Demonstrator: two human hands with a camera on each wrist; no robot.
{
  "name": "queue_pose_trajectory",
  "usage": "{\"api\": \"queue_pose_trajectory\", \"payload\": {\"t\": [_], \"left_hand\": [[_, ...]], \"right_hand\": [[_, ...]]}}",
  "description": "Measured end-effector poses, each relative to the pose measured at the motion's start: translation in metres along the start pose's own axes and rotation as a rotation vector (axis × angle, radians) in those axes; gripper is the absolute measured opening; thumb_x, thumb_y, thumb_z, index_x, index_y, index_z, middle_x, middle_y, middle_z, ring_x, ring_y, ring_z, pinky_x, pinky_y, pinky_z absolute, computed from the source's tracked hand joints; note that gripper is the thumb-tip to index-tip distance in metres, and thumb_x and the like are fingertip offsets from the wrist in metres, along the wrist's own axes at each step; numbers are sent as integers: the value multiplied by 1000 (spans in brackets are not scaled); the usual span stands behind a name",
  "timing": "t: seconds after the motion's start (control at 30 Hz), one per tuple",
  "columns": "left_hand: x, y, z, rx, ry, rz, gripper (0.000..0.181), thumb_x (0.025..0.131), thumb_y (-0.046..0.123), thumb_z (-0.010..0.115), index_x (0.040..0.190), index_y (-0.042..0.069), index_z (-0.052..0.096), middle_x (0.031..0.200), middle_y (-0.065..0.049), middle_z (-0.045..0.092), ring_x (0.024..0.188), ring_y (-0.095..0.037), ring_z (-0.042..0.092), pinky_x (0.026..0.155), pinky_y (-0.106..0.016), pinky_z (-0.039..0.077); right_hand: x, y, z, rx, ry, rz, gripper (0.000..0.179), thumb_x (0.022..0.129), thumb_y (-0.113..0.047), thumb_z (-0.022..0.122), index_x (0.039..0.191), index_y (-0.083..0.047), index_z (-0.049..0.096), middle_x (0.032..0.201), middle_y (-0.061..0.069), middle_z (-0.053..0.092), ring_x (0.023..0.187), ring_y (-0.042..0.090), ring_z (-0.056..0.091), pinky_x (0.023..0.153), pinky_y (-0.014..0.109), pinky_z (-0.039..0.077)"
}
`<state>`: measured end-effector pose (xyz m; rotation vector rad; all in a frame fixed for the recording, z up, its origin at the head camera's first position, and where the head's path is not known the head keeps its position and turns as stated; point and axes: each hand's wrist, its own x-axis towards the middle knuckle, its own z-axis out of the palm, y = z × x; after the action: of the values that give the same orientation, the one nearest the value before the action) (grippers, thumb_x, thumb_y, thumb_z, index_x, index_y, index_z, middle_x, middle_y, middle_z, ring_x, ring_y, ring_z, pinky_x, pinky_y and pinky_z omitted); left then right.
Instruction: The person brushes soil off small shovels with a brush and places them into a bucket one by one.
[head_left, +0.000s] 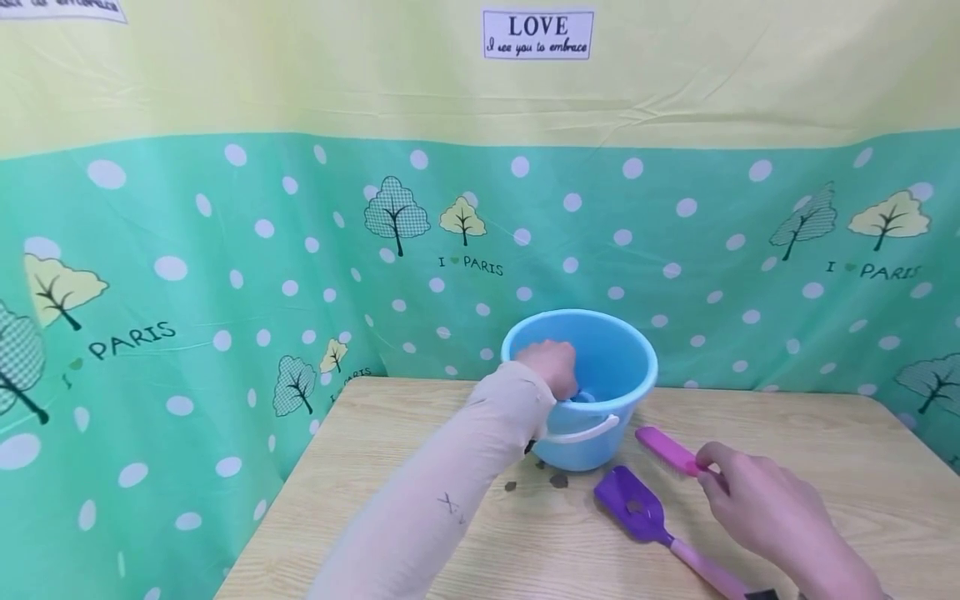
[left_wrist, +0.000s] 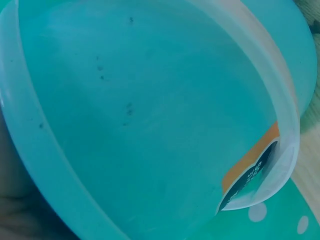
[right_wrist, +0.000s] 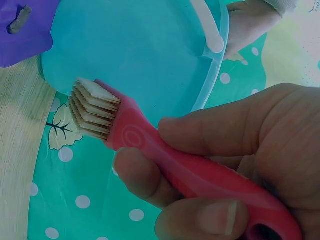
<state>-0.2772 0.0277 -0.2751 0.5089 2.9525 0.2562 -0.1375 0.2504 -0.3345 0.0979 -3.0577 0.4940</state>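
A light blue bucket (head_left: pixel 600 350) stands on the table, its white handle (head_left: pixel 581 435) hanging at the front. My left hand (head_left: pixel 551 365) reaches over the near-left rim, its fingers hidden inside the bucket, so I cannot tell what they hold. In the left wrist view, dark specks dot the bucket's blue wall (left_wrist: pixel 165 100). To the right of the bucket, my right hand (head_left: pixel 772 500) grips a pink brush (right_wrist: pixel 175 160) by its handle, thumb and fingers around it. The pale bristles (right_wrist: pixel 95 110) point toward the bucket in the right wrist view.
A purple shovel (head_left: pixel 648 527) with a pink handle lies in front of the bucket, a grey clump (right_wrist: pixel 20 20) on its blade. Small dark clumps (head_left: pixel 558 481) lie on the wooden table (head_left: pixel 360 467) near the bucket. A patterned curtain (head_left: pixel 570 217) hangs behind and at the left.
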Motion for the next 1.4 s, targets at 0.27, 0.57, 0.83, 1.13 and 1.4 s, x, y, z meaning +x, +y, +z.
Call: {"api": "queue_pose_trajectory", "payload": {"t": [0.27,0.57,0.83,1.13,1.4], "left_hand": [[5,-4,6,-62,-23,-10,7,85,22,67,84,16,63,72,0,60,67,-18,55,63,-31,45],[6,-14,7,-79,51,-12,10,83,21,66,86,16,59,75,0,59,69,-19,55,62,-32,44],[-3,-26,6,-72,344,165,26,83,14,54,58,15,46,54,2,41,51,-13,46,49,-28,40],[-38,-36,13,-157,524,348,10,86,15,56,77,17,54,73,6,50,66,-10,47,57,-21,40],[-69,-39,39,-105,616,499,4,88,14,57,85,13,59,77,6,54,64,-5,49,56,-14,41]], "right_hand": [[1,1,1,2,-11,6,22,91,-14,56,111,-8,64,69,-2,53,57,17,44,48,32,33],[-3,4,0,11,16,-1,24,92,-14,55,113,-6,63,60,-1,45,53,17,40,46,32,30],[-4,7,-4,28,29,2,24,93,-16,55,115,-7,62,62,-1,46,53,17,41,46,32,31],[-5,11,-7,40,51,11,26,94,-18,54,116,-8,61,59,-1,44,50,17,39,44,31,30],[-7,16,-13,45,58,30,27,94,-18,52,118,-7,60,60,0,44,50,17,39,44,31,30]]}}
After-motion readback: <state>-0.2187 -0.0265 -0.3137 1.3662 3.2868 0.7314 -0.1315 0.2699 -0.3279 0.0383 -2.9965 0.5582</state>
